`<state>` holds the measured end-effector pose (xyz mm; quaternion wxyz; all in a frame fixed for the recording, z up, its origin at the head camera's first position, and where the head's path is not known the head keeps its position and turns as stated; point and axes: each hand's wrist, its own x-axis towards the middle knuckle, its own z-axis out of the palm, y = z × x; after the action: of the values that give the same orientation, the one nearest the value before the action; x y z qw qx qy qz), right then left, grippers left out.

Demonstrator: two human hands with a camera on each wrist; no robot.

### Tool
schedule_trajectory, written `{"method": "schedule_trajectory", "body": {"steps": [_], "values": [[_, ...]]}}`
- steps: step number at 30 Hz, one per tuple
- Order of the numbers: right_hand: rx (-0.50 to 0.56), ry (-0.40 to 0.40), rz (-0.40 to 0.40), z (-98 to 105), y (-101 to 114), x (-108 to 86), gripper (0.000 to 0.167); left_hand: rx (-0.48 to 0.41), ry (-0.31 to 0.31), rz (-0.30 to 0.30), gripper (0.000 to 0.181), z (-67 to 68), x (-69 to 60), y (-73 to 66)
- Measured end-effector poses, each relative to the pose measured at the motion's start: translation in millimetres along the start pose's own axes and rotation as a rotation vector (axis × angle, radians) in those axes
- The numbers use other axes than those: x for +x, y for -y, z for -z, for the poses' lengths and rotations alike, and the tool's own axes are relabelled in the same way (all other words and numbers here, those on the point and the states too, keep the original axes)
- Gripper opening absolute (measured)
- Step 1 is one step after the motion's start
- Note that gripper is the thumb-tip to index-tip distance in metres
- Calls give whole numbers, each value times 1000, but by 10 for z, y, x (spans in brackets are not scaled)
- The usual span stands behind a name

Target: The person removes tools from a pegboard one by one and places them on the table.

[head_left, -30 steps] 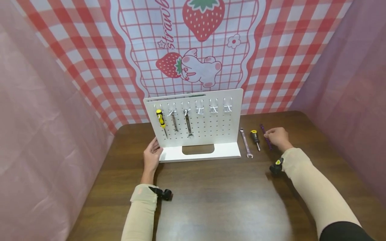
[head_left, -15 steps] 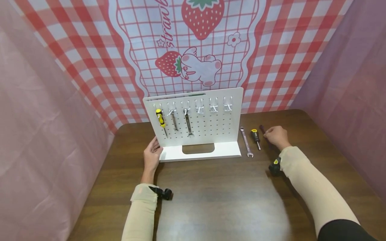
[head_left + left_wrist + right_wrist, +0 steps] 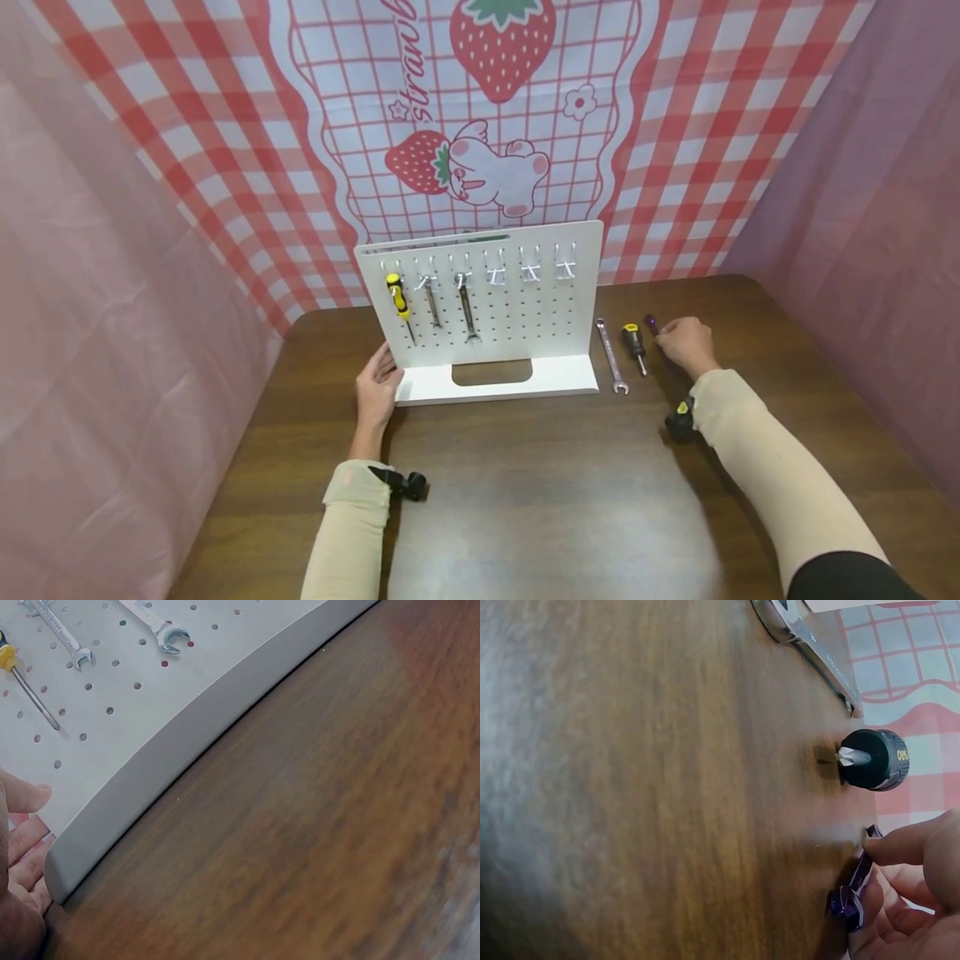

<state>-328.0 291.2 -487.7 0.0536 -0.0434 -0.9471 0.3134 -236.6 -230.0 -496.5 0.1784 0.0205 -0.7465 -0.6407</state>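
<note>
Our right hand [image 3: 686, 343] pinches the purple tool [image 3: 651, 321] at bench [image 3: 780, 350] right, near the black screwdriver [image 3: 633, 338]; can't tell if lifted. Our left hand [image 3: 377, 387] grips the board [image 3: 577, 333]'s lower left edge, three tools [image 3: 400, 298] hanging on it.

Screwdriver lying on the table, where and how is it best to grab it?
Probably by its thick black handle, from above, gripping across the width. The screwdriver lies with this widest part at the far end, its short metal shaft at the near end. A silver wrench lies to its left and the right hand holds a purple tool to its right, so above looks clearer.
</note>
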Motion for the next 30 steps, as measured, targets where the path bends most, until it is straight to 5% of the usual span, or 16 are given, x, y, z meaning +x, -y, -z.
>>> {"method": "schedule_trajectory", "body": {"steps": [2,9,16,19,25,30], "values": [[-1,-10,0,-4,5,0,29,10,0,5,56,2,4,-3],[6,-36,-8,-3,16,-11,28,1,-41,18,56,-14,97,302],[12,-49,-25,-16,10,-26,27,-3,-43,-1,56,-19,99,340],[15,-54,-28,-13,13,-30,26,-12,-25,10,56,-9,93,310],[36,-61,-42,-7,16,-26,29,8,6,31,55,10,-1,0],[185,-191,-82,28,164,-36,35,38,10,31,56,18,-39,-97]]}}
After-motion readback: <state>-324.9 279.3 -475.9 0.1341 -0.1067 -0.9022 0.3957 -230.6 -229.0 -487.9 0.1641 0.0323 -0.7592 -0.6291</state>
